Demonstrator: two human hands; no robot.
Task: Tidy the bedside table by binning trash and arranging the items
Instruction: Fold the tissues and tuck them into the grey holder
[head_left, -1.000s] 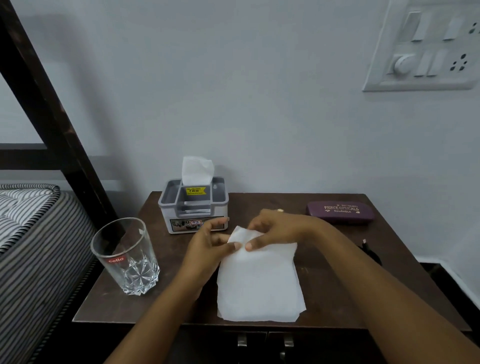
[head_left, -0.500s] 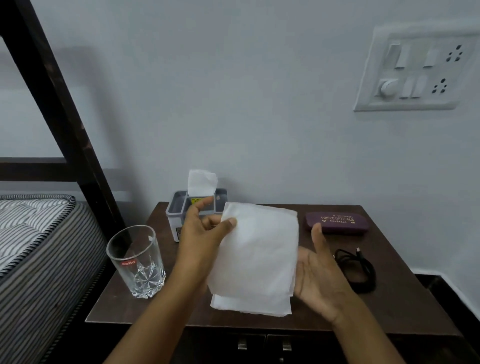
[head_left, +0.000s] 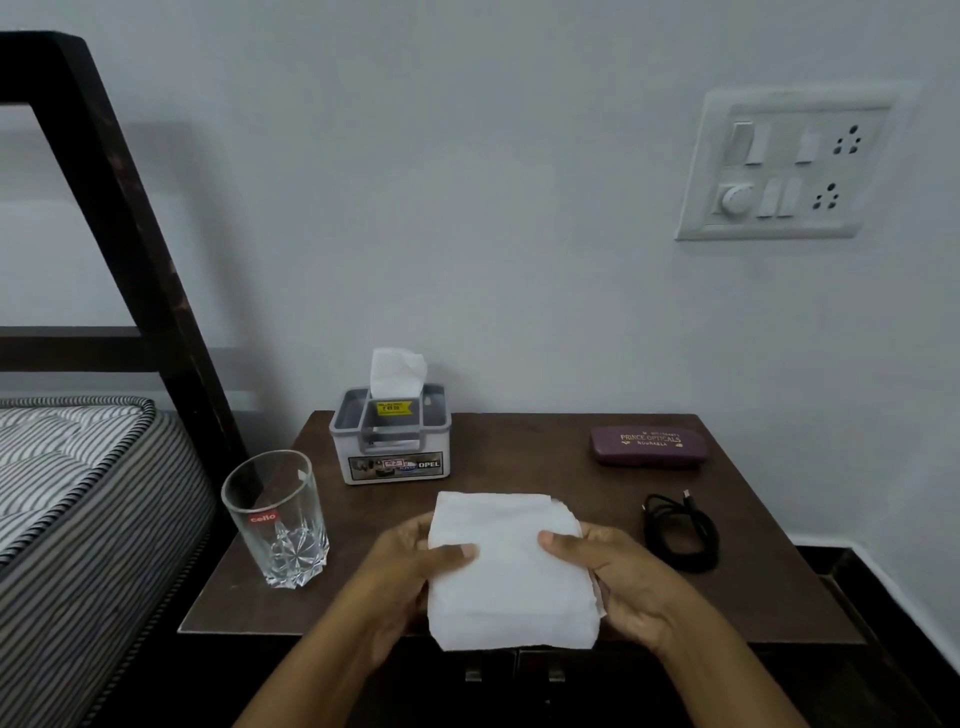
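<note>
A folded white tissue (head_left: 511, 571) is held flat above the front of the dark wooden bedside table (head_left: 545, 462). My left hand (head_left: 405, 571) grips its left edge with the thumb on top. My right hand (head_left: 618, 577) grips its right edge the same way. On the table stand a clear empty glass (head_left: 275, 519) at the front left and a grey tissue box (head_left: 390, 436) with a tissue sticking up at the back. A maroon spectacle case (head_left: 649, 445) lies at the back right, and a coiled black cable (head_left: 680, 530) lies in front of it.
A striped mattress (head_left: 78, 493) and a dark bed frame post (head_left: 130, 234) border the table on the left. The white wall carries a switchboard (head_left: 784, 166) at the upper right. Two drawer handles (head_left: 514, 675) show below the table's front edge.
The tissue went from lying on the table, to being lifted upright by my left hand, to being held flat in both hands. The camera view has tilted.
</note>
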